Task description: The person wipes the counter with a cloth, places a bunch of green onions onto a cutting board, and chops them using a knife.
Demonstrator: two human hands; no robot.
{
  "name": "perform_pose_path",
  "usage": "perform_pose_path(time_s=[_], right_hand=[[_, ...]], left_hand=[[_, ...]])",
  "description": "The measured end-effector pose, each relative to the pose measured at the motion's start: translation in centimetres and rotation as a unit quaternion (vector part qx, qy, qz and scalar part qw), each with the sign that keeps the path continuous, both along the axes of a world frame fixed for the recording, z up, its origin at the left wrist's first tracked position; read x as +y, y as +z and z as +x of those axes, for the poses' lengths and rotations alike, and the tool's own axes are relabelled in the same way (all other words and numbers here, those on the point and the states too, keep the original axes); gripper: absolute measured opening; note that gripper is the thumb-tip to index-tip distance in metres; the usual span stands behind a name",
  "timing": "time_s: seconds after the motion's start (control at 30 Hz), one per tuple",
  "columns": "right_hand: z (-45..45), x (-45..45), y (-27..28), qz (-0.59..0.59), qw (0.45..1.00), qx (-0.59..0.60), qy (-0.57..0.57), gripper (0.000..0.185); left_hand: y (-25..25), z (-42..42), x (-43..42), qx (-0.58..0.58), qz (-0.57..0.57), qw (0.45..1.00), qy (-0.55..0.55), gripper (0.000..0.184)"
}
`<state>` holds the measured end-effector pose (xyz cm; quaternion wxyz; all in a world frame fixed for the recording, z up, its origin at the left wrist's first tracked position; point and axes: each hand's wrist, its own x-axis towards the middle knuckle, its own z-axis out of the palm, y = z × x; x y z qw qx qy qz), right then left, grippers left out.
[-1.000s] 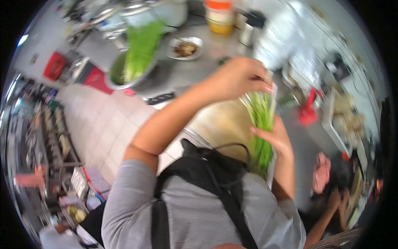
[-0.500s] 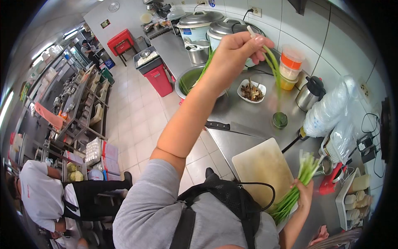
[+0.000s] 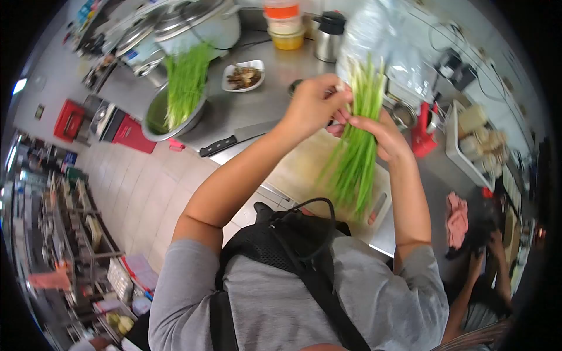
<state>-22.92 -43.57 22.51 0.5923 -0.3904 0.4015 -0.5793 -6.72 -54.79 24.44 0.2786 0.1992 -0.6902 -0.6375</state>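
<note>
My right hand (image 3: 385,133) is closed around a bunch of spring onions (image 3: 360,152), white ends up and green leaves hanging over the white cutting board (image 3: 295,167). At the upper left side of the bunch, my left hand (image 3: 319,105) has its fingers pinched together near the white ends, with a pale stalk tip at the fingertips. A black-handled knife (image 3: 234,141) lies on the counter beyond the board. To the left, a metal bowl (image 3: 153,136) holds more spring onions (image 3: 188,82). Another blade (image 3: 379,205) lies at the board's right edge.
A white dish (image 3: 260,73) with brown pieces stands behind the board, near stacked tubs (image 3: 287,38) and a steel jug (image 3: 329,36). To the right are a white basket (image 3: 462,152) and a pink cloth (image 3: 456,219). Another person's arms (image 3: 486,263) show at lower right.
My left hand has come down from its raised position with a single spring onion to the bunch. My right hand has lifted the bunch above the board. The view has turned right.
</note>
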Motion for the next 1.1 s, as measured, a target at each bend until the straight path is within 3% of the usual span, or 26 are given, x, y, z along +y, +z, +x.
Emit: perform_pose_path(time_s=[0.03, 0.13, 0.23, 0.27, 0.3, 0.37, 0.43, 0.53, 0.63, 0.77, 0.83, 0.97, 1.1], right_hand=[[0.1, 0.4, 0.4, 0.004, 1.0, 0.018, -0.007, 0.044], [-1.0, 0.9, 0.8, 0.042, 0.994, 0.101, -0.007, 0.041], [-3.0, 2.0, 2.7, 0.03, 0.928, 0.372, 0.008, 0.041], [-2.9, 2.6, 2.8, -0.008, 0.87, 0.488, -0.072, 0.04], [-3.3, 3.0, 3.0, -0.06, 0.74, 0.662, -0.107, 0.044], [-2.8, 3.3, 2.1, -0.006, 0.657, 0.745, -0.116, 0.05], [-0.1, 3.2, -0.1, 0.071, 0.646, 0.755, -0.088, 0.054], [3.4, 2.6, -8.6, 0.087, 0.644, 0.759, -0.047, 0.071], [5.8, 3.8, -13.6, 0.096, 0.614, 0.784, -0.009, 0.088], [5.7, 4.8, -14.2, 0.113, 0.639, 0.761, -0.018, 0.106], [5.0, 4.9, -14.2, 0.072, 0.629, 0.773, -0.041, 0.113], [3.5, 4.8, -15.0, 0.062, 0.696, 0.713, -0.051, 0.115], [3.6, 4.1, -14.2, 0.065, 0.704, 0.707, -0.03, 0.108]], left_hand=[[-0.1, 0.1, 0.1, -0.01, -0.004, 1.0, 0.011, 0.021], [-1.1, 1.0, 0.8, 0.102, 0.057, 0.993, -0.037, 0.024], [-2.8, 4.0, -0.3, 0.069, 0.017, 0.997, 0.028, 0.027], [-4.2, 5.5, -2.0, 0.007, -0.081, 0.996, 0.033, 0.029], [-6.1, 7.4, -3.7, -0.055, -0.178, 0.982, 0.036, 0.031], [-8.3, 11.5, -5.2, -0.232, -0.292, 0.924, 0.081, 0.036], [-10.4, 14.9, -6.1, -0.385, -0.398, 0.822, 0.129, 0.042], [-15.9, 19.3, -7.6, -0.462, -0.456, 0.732, 0.207, 0.049], [-18.5, 21.5, -8.0, -0.531, -0.398, 0.728, 0.172, 0.055], [-19.3, 22.4, -8.1, -0.511, -0.458, 0.703, 0.185, 0.049], [-18.7, 22.7, -7.9, -0.471, -0.461, 0.731, 0.177, 0.043], [-16.5, 23.1, -4.3, -0.376, -0.402, 0.813, 0.19, 0.035], [-15.9, 24.2, 1.5, -0.387, -0.3, 0.846, 0.21, 0.029]])
